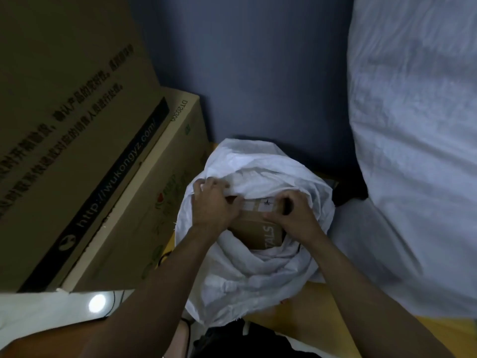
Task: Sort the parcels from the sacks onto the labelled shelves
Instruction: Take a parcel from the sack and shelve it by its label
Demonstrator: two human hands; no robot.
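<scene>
A person bends over an open white woven sack (258, 275) on a yellow floor, both hands sunk into its mouth and closed on a brown cardboard parcel (258, 232) just below frame centre. The left hand (214, 205) curls round the parcel's nine o'clock end, knuckles against the sack's bunched rim. The right hand (291, 215) pinches the three o'clock end, fingers folded over the top edge.

The step appears to be drawing a parcel out of the sack; none of the shelves is in view. The next move likely calls for lifting the parcel clear of the folds crowding its lower edge, then reading its white shipping label (260, 204) to choose the shelf.

The parcel's long axis appears to run roughly nine to three o'clock, though cloth and hands hide its ends. It is tilted, the labelled face toward twelve o'clock. The broad printed face below shows the letters "TALS", which read upward from six toward twelve.

Stacked cardboard cartons (77, 140) fill the nine o'clock side, just beside the sack. A much larger full white sack (413, 151) bulks at three o'clock.
</scene>
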